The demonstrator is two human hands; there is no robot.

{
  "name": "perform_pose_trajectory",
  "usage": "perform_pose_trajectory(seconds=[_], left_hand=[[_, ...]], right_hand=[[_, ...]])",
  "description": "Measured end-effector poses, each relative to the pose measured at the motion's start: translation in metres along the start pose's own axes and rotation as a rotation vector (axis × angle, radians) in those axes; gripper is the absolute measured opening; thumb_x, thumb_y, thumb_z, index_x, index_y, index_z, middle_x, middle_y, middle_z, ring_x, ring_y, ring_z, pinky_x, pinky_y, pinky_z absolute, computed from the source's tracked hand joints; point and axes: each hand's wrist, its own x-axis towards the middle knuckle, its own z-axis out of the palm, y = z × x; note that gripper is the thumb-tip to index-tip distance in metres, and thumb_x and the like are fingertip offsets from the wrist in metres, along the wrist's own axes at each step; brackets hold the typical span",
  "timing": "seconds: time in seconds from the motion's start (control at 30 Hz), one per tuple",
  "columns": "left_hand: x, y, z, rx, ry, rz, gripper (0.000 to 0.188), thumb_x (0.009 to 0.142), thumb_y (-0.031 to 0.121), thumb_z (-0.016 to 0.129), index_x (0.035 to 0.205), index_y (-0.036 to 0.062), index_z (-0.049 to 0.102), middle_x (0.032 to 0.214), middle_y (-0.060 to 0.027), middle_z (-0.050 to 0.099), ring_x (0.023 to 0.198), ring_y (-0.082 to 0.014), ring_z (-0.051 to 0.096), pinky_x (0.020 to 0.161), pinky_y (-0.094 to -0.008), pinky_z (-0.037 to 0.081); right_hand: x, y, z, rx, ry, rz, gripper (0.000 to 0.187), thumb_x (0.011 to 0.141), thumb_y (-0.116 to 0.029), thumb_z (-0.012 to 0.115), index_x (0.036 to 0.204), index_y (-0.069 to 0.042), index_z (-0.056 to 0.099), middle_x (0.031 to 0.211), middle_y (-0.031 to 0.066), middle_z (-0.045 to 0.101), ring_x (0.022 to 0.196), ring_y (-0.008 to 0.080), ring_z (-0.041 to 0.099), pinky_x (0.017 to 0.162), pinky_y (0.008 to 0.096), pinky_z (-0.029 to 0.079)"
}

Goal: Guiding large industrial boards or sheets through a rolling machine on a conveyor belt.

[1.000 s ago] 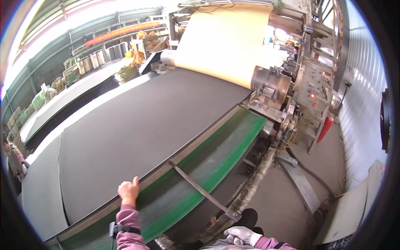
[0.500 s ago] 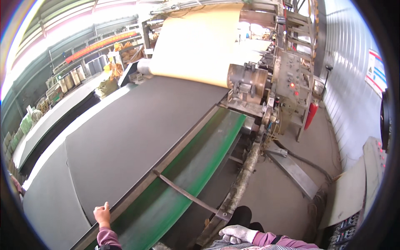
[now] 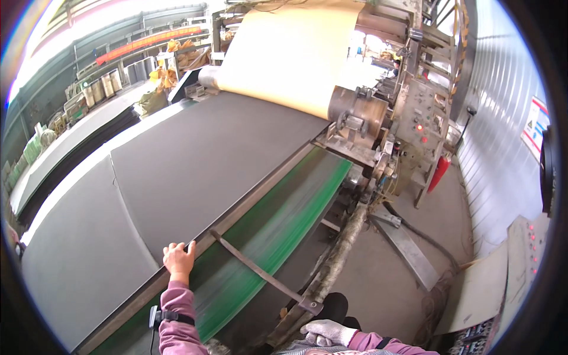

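Observation:
Bare, with its fingers apart, my left hand lies on the near edge of a wide dark grey sheet, beside the metal rail. Close to its fingertips ends a pale seam between that sheet and a second dark sheet. My right hand, in a whitish knit glove, rests low at my lap with its fingers curled in; I see nothing in it. A green belt runs beside the rail, crossed by a metal bar.
Pale yellow sheeting hangs to a roller at the far end. A control panel with red lights stands right of it. A metal plate and a hose lie on the floor; another panel stands near right.
My left hand has moved forward and right along the edge, its fingers now more spread. The seam has shifted farther toward the roller. The whole view has tilted slightly; my right hand stays low.

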Motion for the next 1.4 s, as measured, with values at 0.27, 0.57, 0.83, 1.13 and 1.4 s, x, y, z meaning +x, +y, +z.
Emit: perform_pose_trajectory(seconds=[0.27, 0.57, 0.83, 1.13, 1.4], left_hand=[[0.024, 0.047, 0.015, -0.283, 0.098, 0.205, 0.042, 0.081, 0.041, 0.061, 0.099, 0.0038, 0.066, 0.103, -0.0128, 0.062, 0.1, -0.0302, 0.055, 0.088, -0.0395, 0.044], [-0.01, -0.193, -0.066, 0.282, -0.05, -0.459, 0.049, 0.067, 0.032, 0.07, 0.102, -0.0018, 0.06, 0.108, -0.0185, 0.057, 0.105, -0.0318, 0.052, 0.091, -0.0391, 0.043], [-0.004, -0.218, -0.069, 0.221, -0.169, -0.59, 0.061, 0.066, 0.043, 0.069, 0.105, -0.0031, 0.058, 0.11, -0.0194, 0.055, 0.111, -0.0325, 0.05, 0.095, -0.0384, 0.042], [0.002, -0.105, -0.024, -0.119, -0.177, -0.082, 0.054, 0.077, 0.048, 0.064, 0.097, -0.0013, 0.066, 0.105, -0.018, 0.061, 0.104, -0.0318, 0.054, 0.092, -0.0395, 0.042], [-0.031, -0.247, -0.043, 0.596, 0.134, -0.106, 0.026, 0.093, 0.029, 0.046, 0.086, 0.0139, 0.065, 0.074, -0.009, 0.063, 0.076, -0.0255, 0.061, 0.07, -0.0385, 0.049]], right_hand=[[-0.016, -0.01, 0.015, -0.023, 0.06, 0.009, 0.026, 0.091, -0.028, 0.054, 0.104, -0.008, 0.06, 0.065, -0.0034, 0.058, 0.041, 0.0018, 0.043, 0.034, 0.0167, 0.032], [0.005, 0.001, -0.005, 0.007, -0.023, 0.038, 0.025, 0.092, -0.027, 0.049, 0.107, -0.009, 0.057, 0.068, -0.0031, 0.058, 0.042, 0.0012, 0.041, 0.033, 0.0162, 0.027], [0.012, 0.006, -0.004, 0.03, -0.014, 0.045, 0.026, 0.091, -0.025, 0.051, 0.105, -0.004, 0.058, 0.067, 0.001, 0.06, 0.041, 0.0039, 0.046, 0.034, 0.0171, 0.034], [0.007, -0.001, -0.002, -0.015, -0.022, 0.086, 0.028, 0.092, -0.028, 0.05, 0.108, -0.006, 0.057, 0.067, -0.0016, 0.059, 0.04, 0.0024, 0.044, 0.032, 0.0163, 0.031], [0.004, 0.004, -0.008, 0.061, -0.053, -0.007, 0.025, 0.092, -0.027, 0.049, 0.106, -0.007, 0.058, 0.068, -0.0015, 0.06, 0.041, 0.0026, 0.045, 0.033, 0.0169, 0.031]])
